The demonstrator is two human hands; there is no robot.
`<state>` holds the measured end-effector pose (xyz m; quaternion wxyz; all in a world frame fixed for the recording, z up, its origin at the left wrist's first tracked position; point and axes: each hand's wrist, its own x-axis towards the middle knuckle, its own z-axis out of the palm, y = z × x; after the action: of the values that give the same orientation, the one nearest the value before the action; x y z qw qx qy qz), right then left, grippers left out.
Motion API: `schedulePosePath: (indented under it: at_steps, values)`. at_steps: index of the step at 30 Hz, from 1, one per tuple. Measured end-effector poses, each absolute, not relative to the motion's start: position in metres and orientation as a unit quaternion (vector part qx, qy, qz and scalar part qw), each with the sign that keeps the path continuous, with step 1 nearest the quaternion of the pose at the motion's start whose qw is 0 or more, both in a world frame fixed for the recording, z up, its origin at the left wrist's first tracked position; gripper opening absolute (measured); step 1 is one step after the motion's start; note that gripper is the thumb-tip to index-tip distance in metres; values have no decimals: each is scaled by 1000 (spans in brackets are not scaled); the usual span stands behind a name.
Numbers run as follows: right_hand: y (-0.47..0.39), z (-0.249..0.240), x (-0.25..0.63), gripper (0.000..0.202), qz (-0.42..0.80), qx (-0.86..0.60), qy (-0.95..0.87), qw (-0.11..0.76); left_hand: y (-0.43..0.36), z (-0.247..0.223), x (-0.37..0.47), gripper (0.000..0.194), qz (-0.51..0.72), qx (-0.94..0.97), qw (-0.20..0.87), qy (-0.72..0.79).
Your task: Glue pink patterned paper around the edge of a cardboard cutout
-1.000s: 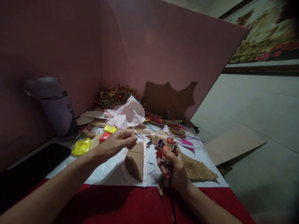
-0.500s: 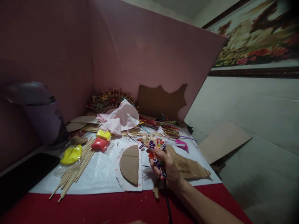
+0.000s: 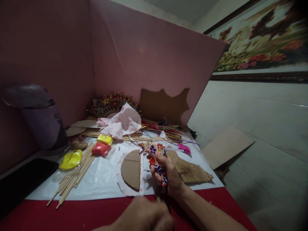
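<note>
In my right hand [image 3: 171,178] is a flower-patterned hot glue gun [image 3: 154,148], its tip pointing left, with a pale glue stick showing at its rear. A dark cord hangs down from the handle. My left hand [image 3: 145,214] is low at the front, below the glue gun, smeared by motion, so its fingers do not show clearly. Left of the glue gun lies a half-round piece of cardboard [image 3: 131,170] on a slightly larger piece of pink-spotted white cloth [image 3: 119,179]. A torn piece of brown cardboard [image 3: 192,170] lies right of and behind my right hand.
Wooden sticks [image 3: 74,176], yellow clay packets [image 3: 71,159], a red packet [image 3: 101,149] and a dark phone-like slab [image 3: 26,179] lie at left. A purple bin [image 3: 43,125] stands behind them. Crumpled spotted cloth [image 3: 120,123] and coloured cords [image 3: 166,128] lie at the back.
My left hand has come up into view from the bottom edge, moving towards the glue gun's cord. The whole view has shifted slightly; my right hand keeps its grip.
</note>
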<state>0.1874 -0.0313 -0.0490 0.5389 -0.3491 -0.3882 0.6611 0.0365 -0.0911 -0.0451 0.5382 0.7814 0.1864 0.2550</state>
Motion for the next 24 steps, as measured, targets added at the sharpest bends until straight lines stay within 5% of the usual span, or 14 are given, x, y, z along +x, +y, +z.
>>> schedulePosePath:
  at_steps: [5,10,24]
  values:
    - [-31,-52,187,40,670,-362,-366,535,-58,-33,42,15,513,490,586,391]
    - [-39,-48,182,36,658,-347,-386,546,-40,-38,43,38,523,382,657,387]
    - [-48,-48,177,51,763,-306,-348,451,-45,-36,44,25,516,512,578,371]
